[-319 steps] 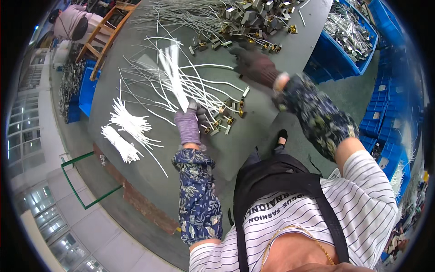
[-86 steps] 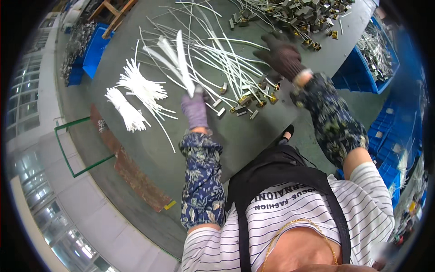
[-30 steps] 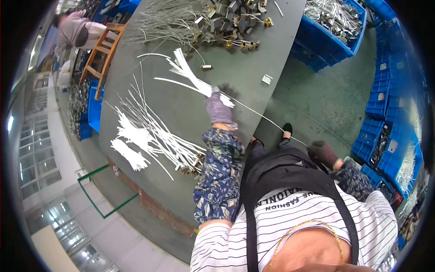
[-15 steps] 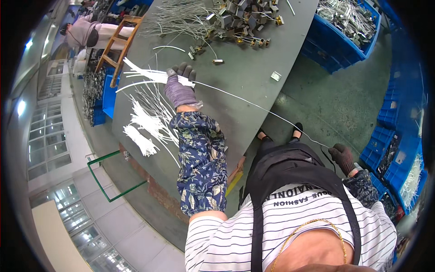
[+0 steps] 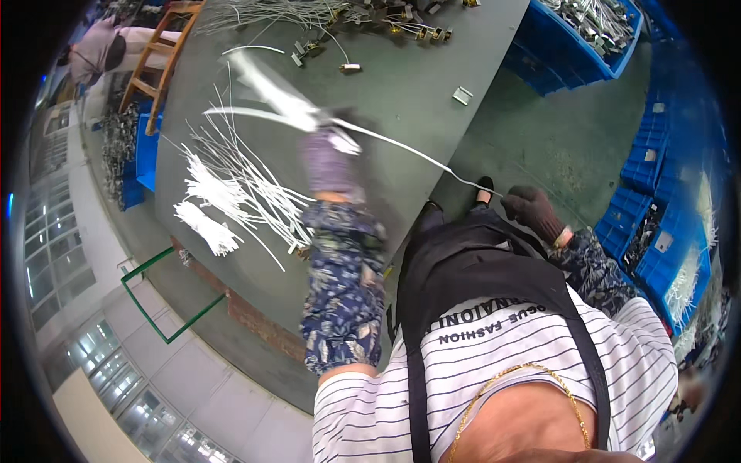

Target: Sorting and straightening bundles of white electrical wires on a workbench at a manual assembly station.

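Note:
My left hand (image 5: 330,158), in a purple-grey glove and smeared by motion, is wrapped round a bundle of thin white tubes (image 5: 270,89) over the grey table (image 5: 421,85). From that bundle a long white wire (image 5: 413,154) stretches to my right hand (image 5: 532,210). That hand wears a dark brown glove, its fingers closed on the wire's end in front of my apron. Left of my left forearm lie loose white wires (image 5: 255,174) and bunches of white tubes (image 5: 212,189). A small metal piece (image 5: 462,96) rests near the table's right edge.
Wires with small metal parts (image 5: 370,19) are heaped at the table's far side. Blue crates (image 5: 532,58) filled with parts stand on the floor to the right. Beyond the left table edge are a wooden ladder (image 5: 158,58), another person (image 5: 96,50) and a green metal frame (image 5: 147,266).
My right hand has come inward and up, toward the table, shortening the stretch of wire between my hands. My left hand has swung the bundle, whose far ends now point more away from me.

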The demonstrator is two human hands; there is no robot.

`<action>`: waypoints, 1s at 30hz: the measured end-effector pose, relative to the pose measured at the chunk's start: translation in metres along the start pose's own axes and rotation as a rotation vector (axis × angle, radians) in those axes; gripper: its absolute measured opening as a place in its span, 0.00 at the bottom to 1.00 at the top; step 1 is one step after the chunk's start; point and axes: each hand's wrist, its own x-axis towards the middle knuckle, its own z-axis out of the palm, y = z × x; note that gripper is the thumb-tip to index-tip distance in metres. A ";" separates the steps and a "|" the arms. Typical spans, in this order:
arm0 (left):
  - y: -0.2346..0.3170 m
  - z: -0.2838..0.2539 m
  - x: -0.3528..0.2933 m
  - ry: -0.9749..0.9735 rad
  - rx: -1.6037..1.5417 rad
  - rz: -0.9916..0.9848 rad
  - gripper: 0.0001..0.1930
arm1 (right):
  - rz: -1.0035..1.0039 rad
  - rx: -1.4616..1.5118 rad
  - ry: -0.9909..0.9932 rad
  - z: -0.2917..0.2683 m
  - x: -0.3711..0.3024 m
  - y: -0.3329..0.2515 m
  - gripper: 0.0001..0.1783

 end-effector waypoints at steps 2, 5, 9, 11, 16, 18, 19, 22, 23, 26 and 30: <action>0.034 0.053 0.010 0.266 0.252 0.175 0.22 | -0.008 0.099 0.041 0.001 0.009 -0.005 0.19; 0.014 0.052 0.000 0.184 0.625 0.071 0.19 | -0.147 -0.015 0.034 0.037 0.046 -0.054 0.21; -0.001 0.066 -0.011 0.149 0.513 -0.101 0.16 | -0.267 -0.081 0.089 0.103 0.084 -0.121 0.25; -0.002 0.053 0.000 0.268 0.435 -0.159 0.16 | -0.328 -0.169 0.147 0.118 0.088 -0.136 0.25; 0.031 0.019 0.014 0.264 0.828 -0.293 0.14 | -0.529 -0.624 0.105 0.117 0.108 -0.173 0.32; 0.041 0.008 0.007 0.361 0.490 -0.074 0.16 | -0.572 -0.607 0.251 0.120 0.144 -0.212 0.29; 0.043 0.015 0.004 0.417 0.487 -0.034 0.16 | -0.605 -0.619 0.286 0.117 0.165 -0.232 0.26; 0.038 0.025 -0.001 0.406 0.356 0.039 0.17 | -0.732 -0.763 0.512 0.132 0.238 -0.248 0.21; 0.031 0.039 0.003 0.370 0.294 0.023 0.16 | -0.725 -0.759 0.549 0.113 0.274 -0.235 0.21; 0.012 0.025 0.010 0.285 0.031 0.114 0.16 | -0.820 -0.598 0.514 0.116 0.283 -0.210 0.16; -0.008 0.085 0.010 0.339 -0.276 -0.046 0.19 | -1.011 -0.755 -0.069 0.065 0.132 -0.134 0.14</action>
